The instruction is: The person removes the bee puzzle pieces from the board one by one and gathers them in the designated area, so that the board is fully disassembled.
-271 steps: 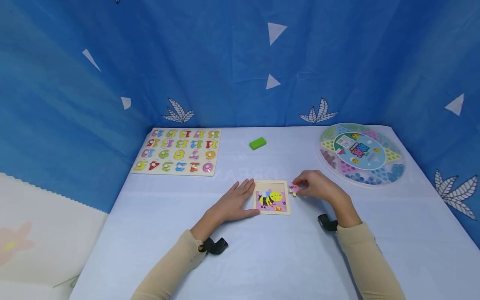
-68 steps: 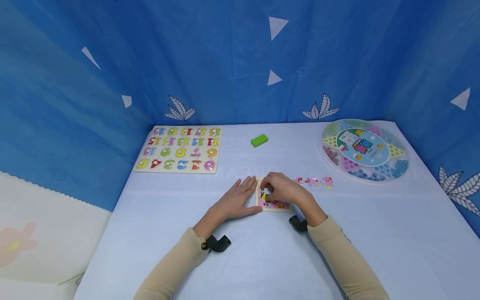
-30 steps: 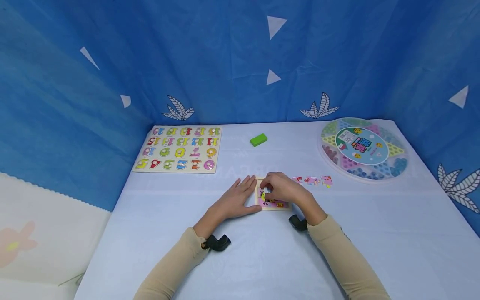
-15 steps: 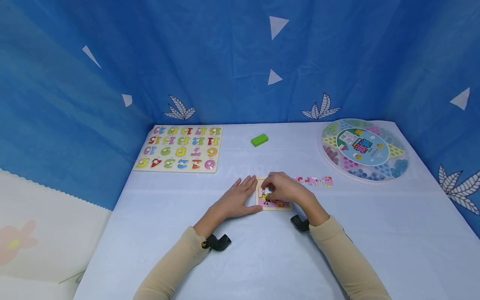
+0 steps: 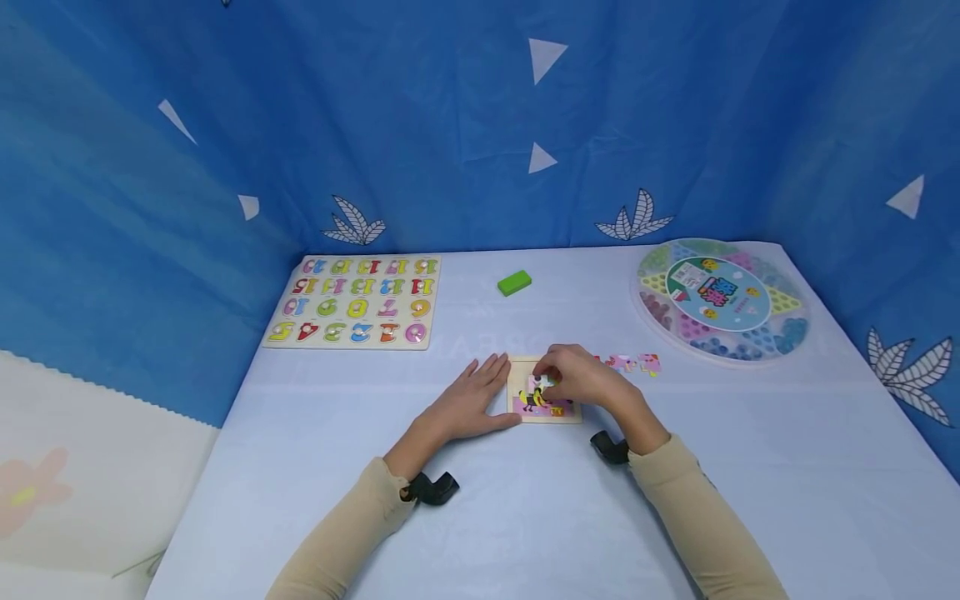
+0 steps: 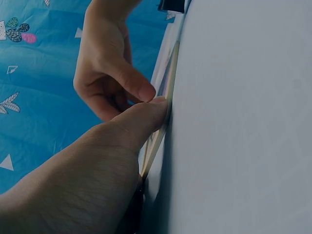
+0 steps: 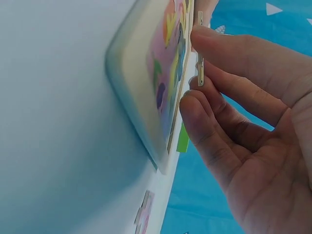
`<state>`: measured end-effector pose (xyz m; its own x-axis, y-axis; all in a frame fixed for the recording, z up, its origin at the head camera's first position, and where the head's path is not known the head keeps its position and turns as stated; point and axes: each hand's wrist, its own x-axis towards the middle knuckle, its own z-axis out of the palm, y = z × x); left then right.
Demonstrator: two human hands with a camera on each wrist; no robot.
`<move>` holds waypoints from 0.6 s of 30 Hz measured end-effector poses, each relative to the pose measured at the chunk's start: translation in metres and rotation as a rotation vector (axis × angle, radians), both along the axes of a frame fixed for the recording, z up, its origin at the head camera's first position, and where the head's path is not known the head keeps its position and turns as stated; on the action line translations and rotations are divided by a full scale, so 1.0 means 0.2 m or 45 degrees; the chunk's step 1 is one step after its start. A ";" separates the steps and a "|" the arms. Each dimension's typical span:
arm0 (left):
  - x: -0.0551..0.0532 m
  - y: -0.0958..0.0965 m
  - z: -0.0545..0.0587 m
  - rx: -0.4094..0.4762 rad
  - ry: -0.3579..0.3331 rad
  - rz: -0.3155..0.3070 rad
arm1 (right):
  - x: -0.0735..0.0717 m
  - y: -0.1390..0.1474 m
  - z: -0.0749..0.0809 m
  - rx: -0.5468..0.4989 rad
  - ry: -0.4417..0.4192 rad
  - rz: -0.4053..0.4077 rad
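Observation:
A small square wooden jigsaw tray (image 5: 551,420) with a bee picture lies at the middle of the table. My left hand (image 5: 468,408) rests along its left side, fingers stretched out and thumb at the lower left corner. Over the tray, my right hand (image 5: 583,375) pinches a jigsaw piece (image 7: 200,48) between thumb and fingertips. The right wrist view shows that piece edge-on, raised off the tray's surface. Bare wood shows in the upper left of the tray, with bee pieces lying below. The right hand hides the tray's upper right part.
Several loose pink jigsaw pieces (image 5: 648,363) lie in a row right of the tray. A number puzzle board (image 5: 347,343) stands back left, a green block (image 5: 514,283) back centre, and a round clear bead case (image 5: 720,302) back right. A blue curtain (image 5: 450,125) closes off the back.
Nine seconds ago the right hand held a pink piece beside the tray; loose pieces now lie there in a row. In the last half second it has shifted slightly right with its piece. The left hand stays.

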<state>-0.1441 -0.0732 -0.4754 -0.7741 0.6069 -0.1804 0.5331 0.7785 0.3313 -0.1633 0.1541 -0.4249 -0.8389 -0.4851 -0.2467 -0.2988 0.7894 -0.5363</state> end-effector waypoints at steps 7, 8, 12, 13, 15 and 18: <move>0.00 0.00 -0.01 -0.011 0.018 -0.011 | 0.00 0.03 -0.01 0.001 0.023 -0.001; 0.00 0.00 -0.01 -0.009 0.020 -0.010 | 0.00 0.04 -0.01 0.001 0.028 0.000; 0.00 0.00 -0.02 -0.006 0.026 -0.008 | 0.00 0.05 -0.01 -0.004 0.032 -0.011; 0.00 0.00 -0.02 -0.006 0.025 -0.008 | 0.01 0.05 -0.01 -0.004 0.029 -0.017; 0.00 0.00 -0.01 -0.008 0.022 -0.007 | 0.01 0.06 -0.01 -0.004 0.021 -0.024; 0.00 0.00 -0.01 -0.009 0.018 -0.005 | 0.01 0.08 -0.01 -0.002 0.018 -0.022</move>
<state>-0.1445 -0.0742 -0.4774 -0.7739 0.6089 -0.1739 0.5409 0.7785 0.3183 -0.1606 0.1697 -0.4266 -0.8508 -0.4707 -0.2335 -0.2926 0.7935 -0.5336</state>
